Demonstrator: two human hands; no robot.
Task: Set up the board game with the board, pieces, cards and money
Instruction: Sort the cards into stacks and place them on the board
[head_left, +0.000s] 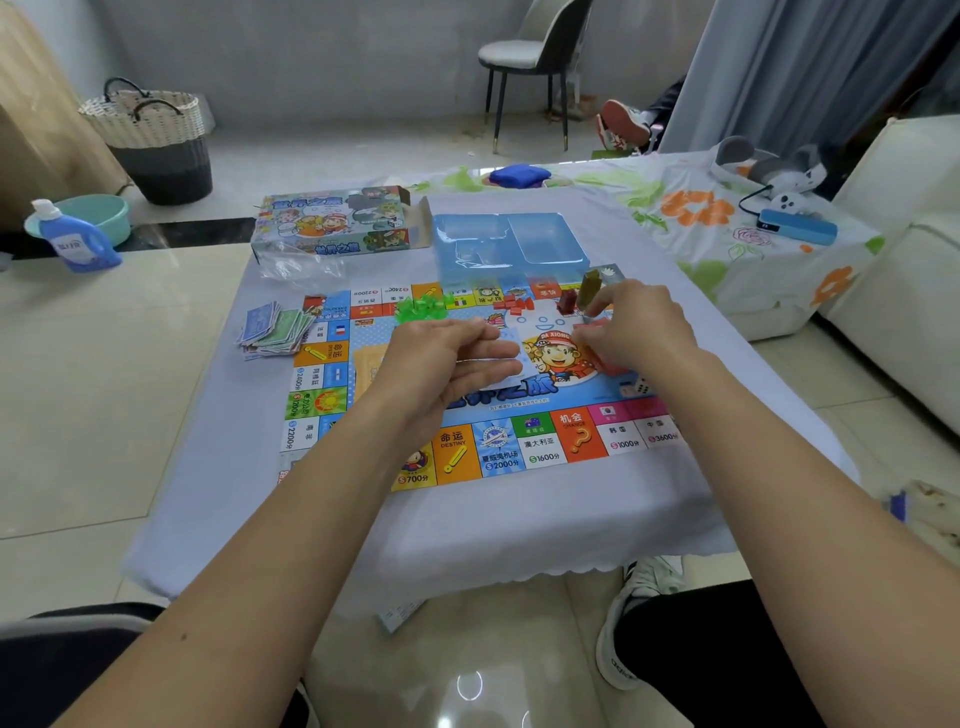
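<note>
The colourful game board (540, 447) lies flat on the cloth-covered table. My left hand (447, 364) hovers over the board's middle and holds a few pale blue cards (514, 364) between thumb and fingers. Just to its right, my right hand (641, 327) pinches a small stack of red cards (605, 361). An orange card stack (369, 366) lies on the board left of my left hand. Green houses (421, 306), red houses (514, 304) and two upright tokens (589, 286) sit along the board's far edge. Two dice (636, 387) rest below my right wrist. Paper money (275, 327) is piled left of the board.
The game box (332, 221) and a crumpled plastic bag (301, 267) lie at the table's far left, with a blue plastic tray (509, 244) beside them. A second table (727, 244) with a floral cloth stands to the right. On the floor at left are a detergent bottle (75, 239) and a basket (150, 140).
</note>
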